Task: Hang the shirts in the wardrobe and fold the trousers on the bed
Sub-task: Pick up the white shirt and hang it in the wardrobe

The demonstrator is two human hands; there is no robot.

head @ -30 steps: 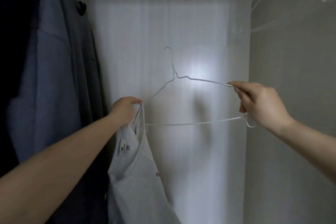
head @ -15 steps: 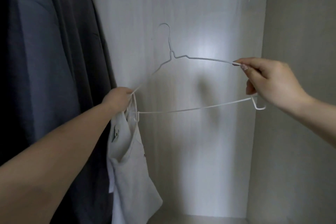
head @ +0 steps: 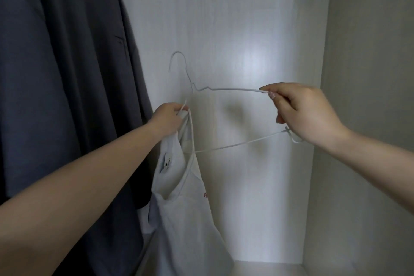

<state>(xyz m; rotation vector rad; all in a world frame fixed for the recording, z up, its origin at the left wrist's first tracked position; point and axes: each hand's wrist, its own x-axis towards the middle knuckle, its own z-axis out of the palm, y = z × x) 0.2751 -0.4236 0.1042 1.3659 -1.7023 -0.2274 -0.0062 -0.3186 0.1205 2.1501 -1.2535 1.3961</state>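
Note:
A white wire hanger (head: 233, 89) hangs in the air inside the wardrobe, hook up and free of any rail. My right hand (head: 304, 112) pinches its right shoulder. My left hand (head: 167, 120) grips the hanger's left end together with the collar of a white shirt (head: 186, 204). The shirt droops below that hand, its neck label showing, and the hanger's left end sits inside the neck opening. The right side of the hanger is bare.
Dark grey shirts (head: 67, 78) hang at the left, filling that side of the wardrobe. The pale back panel (head: 235, 29) and right wall (head: 367, 74) close in the space. The wardrobe floor (head: 266, 268) shows at the bottom.
The view has tilted down, so the wardrobe floor shows. Both hands keep their hold; the hanger's left end now sits deeper in the shirt's neck.

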